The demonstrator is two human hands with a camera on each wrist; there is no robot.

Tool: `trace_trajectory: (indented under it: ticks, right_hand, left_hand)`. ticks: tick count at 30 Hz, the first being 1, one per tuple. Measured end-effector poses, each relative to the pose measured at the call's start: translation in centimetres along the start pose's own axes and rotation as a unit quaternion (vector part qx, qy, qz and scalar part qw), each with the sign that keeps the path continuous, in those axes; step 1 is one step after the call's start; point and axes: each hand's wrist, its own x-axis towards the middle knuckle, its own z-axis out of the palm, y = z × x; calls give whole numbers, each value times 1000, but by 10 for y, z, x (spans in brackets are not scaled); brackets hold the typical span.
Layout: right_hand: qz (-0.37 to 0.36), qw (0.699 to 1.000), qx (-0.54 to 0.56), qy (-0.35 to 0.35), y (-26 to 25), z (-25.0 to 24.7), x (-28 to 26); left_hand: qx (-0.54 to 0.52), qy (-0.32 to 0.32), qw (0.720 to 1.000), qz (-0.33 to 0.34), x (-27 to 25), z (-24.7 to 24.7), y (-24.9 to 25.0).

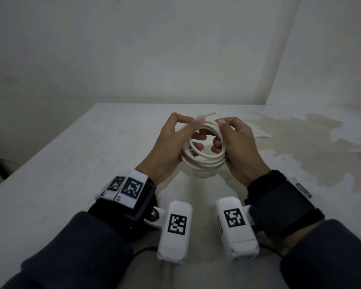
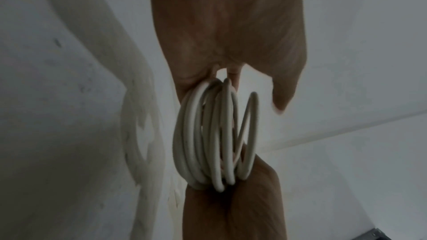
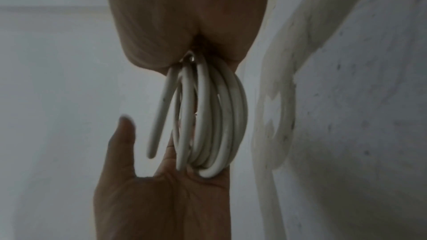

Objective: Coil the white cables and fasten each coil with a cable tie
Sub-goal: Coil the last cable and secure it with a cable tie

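White cable (image 1: 203, 155), multi-loop coil, untied, above table

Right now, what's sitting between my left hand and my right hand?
The coiled white cable: the left hand holds one side, the right hand the other. All three views show it, the head view most plainly. No fastened tie is visible.

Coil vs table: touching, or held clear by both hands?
Apart. The head view shows the white cable coil gripped between left hand and right hand, above the table, with its shadow below it.
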Motion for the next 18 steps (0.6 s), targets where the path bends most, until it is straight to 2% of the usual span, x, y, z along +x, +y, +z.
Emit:
trace_trajectory:
  ticks: [3, 7, 14, 18]
  right_hand:
    - [20, 1000, 3, -2, 0, 1, -1]
    - [48, 998, 30, 3, -2, 4, -3]
    - [10, 991, 64, 115, 4, 2, 5]
    - [-56, 998, 16, 39, 2, 0, 0]
  left_hand:
    - [86, 13, 995, 45, -1, -1, -4]
    - [95, 38, 992, 77, 1, -1, -6]
    - [71, 42, 994, 71, 3, 0, -8]
    - [41, 6, 998, 45, 3, -1, -9]
